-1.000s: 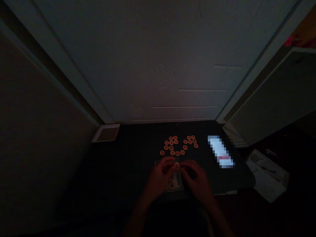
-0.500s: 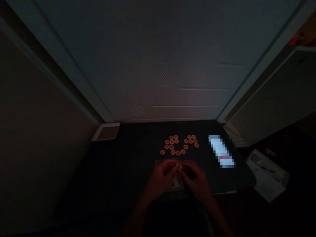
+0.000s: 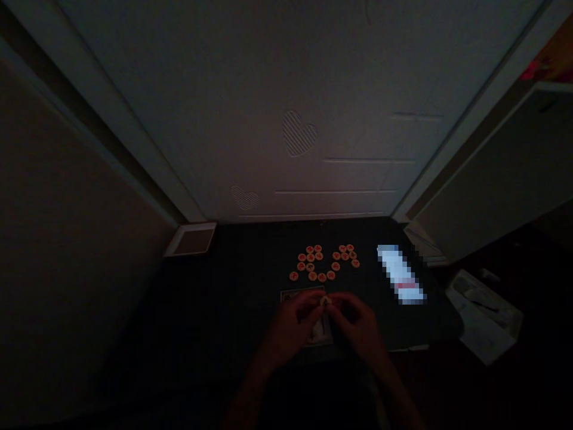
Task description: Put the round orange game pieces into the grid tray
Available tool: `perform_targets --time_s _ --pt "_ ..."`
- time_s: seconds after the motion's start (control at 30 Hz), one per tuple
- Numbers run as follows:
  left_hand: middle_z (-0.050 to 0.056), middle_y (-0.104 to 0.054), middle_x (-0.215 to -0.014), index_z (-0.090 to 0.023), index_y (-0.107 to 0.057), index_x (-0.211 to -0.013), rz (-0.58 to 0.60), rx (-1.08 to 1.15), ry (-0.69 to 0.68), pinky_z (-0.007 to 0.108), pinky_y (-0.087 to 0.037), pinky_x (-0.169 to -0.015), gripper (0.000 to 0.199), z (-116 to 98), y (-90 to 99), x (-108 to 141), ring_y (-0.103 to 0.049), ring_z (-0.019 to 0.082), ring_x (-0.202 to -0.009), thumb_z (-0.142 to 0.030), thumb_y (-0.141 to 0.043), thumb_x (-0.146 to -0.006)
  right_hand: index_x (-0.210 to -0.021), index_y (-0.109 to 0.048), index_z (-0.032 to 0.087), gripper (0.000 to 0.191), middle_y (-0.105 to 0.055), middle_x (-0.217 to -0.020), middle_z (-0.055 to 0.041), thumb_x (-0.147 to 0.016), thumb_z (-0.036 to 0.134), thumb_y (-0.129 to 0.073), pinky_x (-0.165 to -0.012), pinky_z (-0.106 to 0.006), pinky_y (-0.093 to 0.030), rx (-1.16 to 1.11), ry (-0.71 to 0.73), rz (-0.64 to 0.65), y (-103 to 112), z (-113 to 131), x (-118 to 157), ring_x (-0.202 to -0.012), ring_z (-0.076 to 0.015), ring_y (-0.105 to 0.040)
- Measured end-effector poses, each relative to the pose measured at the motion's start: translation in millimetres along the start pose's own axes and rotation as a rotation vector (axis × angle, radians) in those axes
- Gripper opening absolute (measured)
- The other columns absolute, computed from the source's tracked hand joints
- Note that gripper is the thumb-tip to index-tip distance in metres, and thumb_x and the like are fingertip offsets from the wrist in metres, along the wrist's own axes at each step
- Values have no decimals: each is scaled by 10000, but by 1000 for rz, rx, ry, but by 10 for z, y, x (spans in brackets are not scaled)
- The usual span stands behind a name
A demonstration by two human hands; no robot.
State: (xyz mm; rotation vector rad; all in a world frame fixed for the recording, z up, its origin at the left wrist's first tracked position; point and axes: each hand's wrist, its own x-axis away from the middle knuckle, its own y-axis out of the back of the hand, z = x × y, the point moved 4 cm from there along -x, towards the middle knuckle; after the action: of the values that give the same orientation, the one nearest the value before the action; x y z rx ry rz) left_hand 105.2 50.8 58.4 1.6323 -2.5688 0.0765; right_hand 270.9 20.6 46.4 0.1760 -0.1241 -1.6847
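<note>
A round light playing piece with a dark character is pinched between the fingertips of my left hand and my right hand. Both hands are closed on its edges, above a shallow pale-rimmed box. Another round piece lies inside the box, partly behind my left hand. Beyond the hands, several round pieces, mostly with red characters, lie flat on the dark table, among them one at the left and one at the right.
A pale-rimmed tray sits at the table's back left. To the right lies a bright, pixelated oblong object. An open white box is beyond the right edge, low down. A pale panel with raised hearts stands behind the table.
The held piece has turned slightly between my fingertips. Both hands stay almost in place, and the pieces on the table lie as before. The view has shifted very slightly.
</note>
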Motion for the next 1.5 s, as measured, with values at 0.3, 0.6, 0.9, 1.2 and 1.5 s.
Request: perform_targets --time_s 0.3,0.6,0.9,1.2,1.5 --pt "57 -746 -1198 -261 -673 -1208 -3 -17 -27 379 -544 -980 293 -16 -5 6 -706 228 -1095 -336 -664 -925 -1047 -757 227 331 -789 -973 -71 -858 497 -729 -776 -328 -590 -72 -38 -2 -6 -8 -5 -887 -242 -736" --pt "62 -755 -1178 -264 -699 -1202 -19 -50 -6 382 -552 -971 309 -53 -2 9 -710 233 -1075 -385 -664 -920 -1035 -763 233 335 -791 -1016 -80 -886 523 -684 -805 -362 -601 -50 -21 -4 19 12 -3 -933 -266 -739" --pt "60 -749 -1201 -262 -695 -1220 9 -65 -1 392 -546 -993 311 -45 -9 -5 -704 231 -1100 -363 -652 -929 -1045 -759 233 320 -788 -1013 -72 -908 505 -663 -808 -351 -590 -41 -12 -12 38 -41 0 -910 -250 -735" --pt "65 -756 -1168 -246 -697 -1203 -4 -80 -12 393 -555 -975 325 -43 -10 -8 -711 236 -1071 -377 -675 -906 -1021 -767 230 322 -793 -984 -75 -895 511 -676 -791 -350 -599 -38 -6 -25 49 -29 -6 -894 -254 -741" --pt "71 -754 -1139 -239 -691 -1190 -39 -97 -17 375 -574 -921 331 35 -27 -5 -719 232 -1014 -354 -702 -880 -982 -763 219 322 -795 -951 -77 -854 513 -726 -773 -348 -607 -83 -26 -33 36 -37 12 -885 -258 -747"
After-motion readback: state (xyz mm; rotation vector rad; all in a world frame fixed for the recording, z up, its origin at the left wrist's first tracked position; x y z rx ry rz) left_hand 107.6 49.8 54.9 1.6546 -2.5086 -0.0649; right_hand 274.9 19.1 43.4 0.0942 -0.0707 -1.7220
